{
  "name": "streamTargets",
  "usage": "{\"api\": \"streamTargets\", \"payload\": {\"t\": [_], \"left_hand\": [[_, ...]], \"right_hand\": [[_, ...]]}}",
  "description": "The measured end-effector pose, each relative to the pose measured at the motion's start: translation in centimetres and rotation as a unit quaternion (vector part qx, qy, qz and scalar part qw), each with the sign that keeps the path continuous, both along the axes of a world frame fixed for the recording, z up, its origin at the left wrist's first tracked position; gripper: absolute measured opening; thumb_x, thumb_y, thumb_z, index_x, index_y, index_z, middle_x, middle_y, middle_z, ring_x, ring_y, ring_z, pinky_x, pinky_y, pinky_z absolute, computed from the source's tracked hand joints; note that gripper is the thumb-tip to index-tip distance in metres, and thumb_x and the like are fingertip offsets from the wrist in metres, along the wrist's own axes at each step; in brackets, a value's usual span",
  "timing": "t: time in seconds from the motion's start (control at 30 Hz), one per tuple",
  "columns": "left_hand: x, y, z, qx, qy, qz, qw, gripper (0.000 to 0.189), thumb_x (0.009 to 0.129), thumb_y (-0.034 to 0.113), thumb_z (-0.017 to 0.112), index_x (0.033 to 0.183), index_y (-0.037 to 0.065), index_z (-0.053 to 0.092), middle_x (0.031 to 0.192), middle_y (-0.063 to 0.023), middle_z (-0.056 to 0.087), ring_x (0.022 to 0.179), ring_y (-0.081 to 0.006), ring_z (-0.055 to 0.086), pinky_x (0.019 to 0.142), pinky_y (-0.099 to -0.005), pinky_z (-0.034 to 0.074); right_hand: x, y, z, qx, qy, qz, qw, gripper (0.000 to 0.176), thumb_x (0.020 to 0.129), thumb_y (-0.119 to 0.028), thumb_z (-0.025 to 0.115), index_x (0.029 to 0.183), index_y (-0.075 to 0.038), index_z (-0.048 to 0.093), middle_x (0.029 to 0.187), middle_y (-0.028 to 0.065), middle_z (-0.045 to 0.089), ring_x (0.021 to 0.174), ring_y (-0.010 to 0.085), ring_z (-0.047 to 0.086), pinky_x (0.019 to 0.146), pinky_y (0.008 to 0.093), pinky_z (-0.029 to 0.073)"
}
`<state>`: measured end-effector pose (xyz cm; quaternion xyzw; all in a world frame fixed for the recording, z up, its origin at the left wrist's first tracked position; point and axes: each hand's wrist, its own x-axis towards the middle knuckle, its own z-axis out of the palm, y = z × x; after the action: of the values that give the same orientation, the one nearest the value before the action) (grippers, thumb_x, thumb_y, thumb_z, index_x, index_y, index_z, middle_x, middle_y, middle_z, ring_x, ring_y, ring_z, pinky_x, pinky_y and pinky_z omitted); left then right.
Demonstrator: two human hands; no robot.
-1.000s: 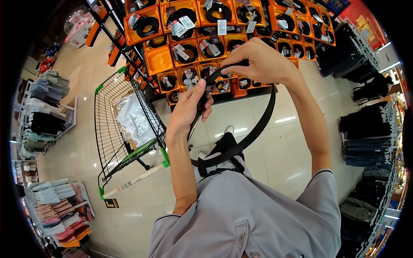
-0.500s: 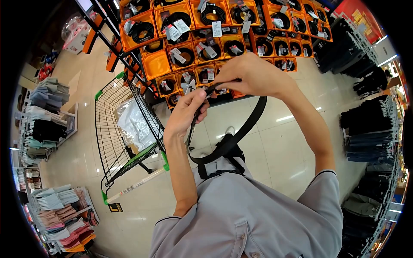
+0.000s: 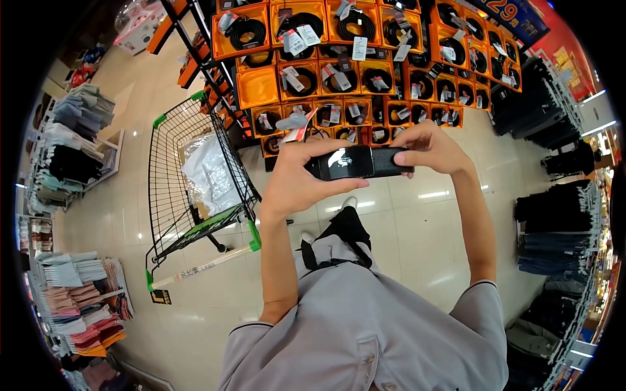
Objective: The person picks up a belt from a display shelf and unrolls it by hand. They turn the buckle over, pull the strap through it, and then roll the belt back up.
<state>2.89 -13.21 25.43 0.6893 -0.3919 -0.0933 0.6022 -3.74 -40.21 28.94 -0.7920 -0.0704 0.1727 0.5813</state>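
A black belt with a shiny rectangular buckle [image 3: 347, 163] is held level between both hands in front of the display rack. My left hand [image 3: 297, 176] grips its buckle end, the thumb below and the fingers mostly behind it. Tags [image 3: 295, 130] stick up above that hand. My right hand [image 3: 430, 150] pinches the leather strap [image 3: 390, 161] right of the buckle, thumb on the front. Behind the belt, coiled belts [image 3: 352, 25] with white tags sit in orange boxes [image 3: 256, 88].
A wire shopping cart [image 3: 171, 169] with green corners stands at the left, a clear plastic-wrapped item [image 3: 207, 171] inside. Folded clothes [image 3: 81, 293] lie on shelves at the far left. Dark hanging clothes [image 3: 554, 215] line the right side. Tiled floor [image 3: 417, 228] shows between.
The belt, a hanging loop before, now shows its buckle face-on between my hands. My right hand has moved right and down, and the rack appears shifted right in view.
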Motion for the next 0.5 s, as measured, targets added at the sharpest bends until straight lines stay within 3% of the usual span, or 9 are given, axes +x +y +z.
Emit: {"api": "streamTargets", "payload": {"t": [0.03, 0.17, 0.33, 0.4, 0.5], "left_hand": [[0.0, -0.1, -0.1, -0.002, 0.0, 0.0, 1.0, 0.049, 0.063, 0.014, 0.092, 0.105, -0.003, 0.073, 0.098, -0.009, 0.073, 0.086, -0.0114, 0.065, 0.079, -0.0246, 0.051], [0.1, -0.2, -0.2, -0.006, 0.027, 0.017, 0.999, 0.052, 0.062, 0.013, 0.092, 0.107, -0.003, 0.072, 0.098, -0.0087, 0.073, 0.086, -0.0115, 0.065, 0.079, -0.0248, 0.051], [0.2, -0.1, -0.4, -0.023, 0.085, 0.015, 0.996, 0.052, 0.064, 0.012, 0.091, 0.11, -0.004, 0.071, 0.095, -0.0061, 0.071, 0.084, -0.0094, 0.063, 0.078, -0.0234, 0.051], [0.3, -0.1, -0.7, -0.014, 0.076, 0.023, 0.997, 0.052, 0.065, 0.013, 0.091, 0.11, -0.004, 0.071, 0.094, -0.0061, 0.071, 0.082, -0.0088, 0.063, 0.076, -0.023, 0.051], [0.2, -0.3, -0.6, -0.036, 0.082, 0.013, 0.996, 0.05, 0.067, 0.02, 0.091, 0.106, -0.004, 0.071, 0.093, -0.0073, 0.072, 0.079, -0.0091, 0.063, 0.073, -0.0229, 0.051]], "right_hand": [[0.0, -0.2, 0.0, 0.051, 0.032, -0.019, 0.998, 0.027, 0.087, -0.017, 0.078, 0.102, 0.004, 0.072, 0.078, 0.0041, 0.068, 0.062, 0.0071, 0.06, 0.053, 0.0216, 0.047], [-0.5, 2.0, 1.2, 0.037, 0.034, -0.088, 0.995, 0.023, 0.09, -0.021, 0.075, 0.093, 0.002, 0.072, 0.068, 0.0002, 0.062, 0.055, 0.0054, 0.052, 0.049, 0.0209, 0.039], [-0.6, 3.2, 1.5, 0.04, -0.002, -0.124, 0.991, 0.019, 0.089, -0.018, 0.075, 0.093, 0.001, 0.073, 0.069, -0.0013, 0.062, 0.054, 0.0033, 0.05, 0.046, 0.0201, 0.036], [-0.5, 3.9, 2.1, -0.027, -0.05, -0.158, 0.986, 0.018, 0.088, -0.019, 0.076, 0.091, -0.001, 0.074, 0.068, -0.0024, 0.061, 0.055, 0.0024, 0.049, 0.048, 0.0196, 0.035], [-0.5, 4.4, 2.3, -0.028, -0.042, -0.147, 0.988, 0.02, 0.088, -0.022, 0.076, 0.09, -0.002, 0.075, 0.068, -0.0032, 0.061, 0.059, 0.0026, 0.05, 0.052, 0.02, 0.038]]}}
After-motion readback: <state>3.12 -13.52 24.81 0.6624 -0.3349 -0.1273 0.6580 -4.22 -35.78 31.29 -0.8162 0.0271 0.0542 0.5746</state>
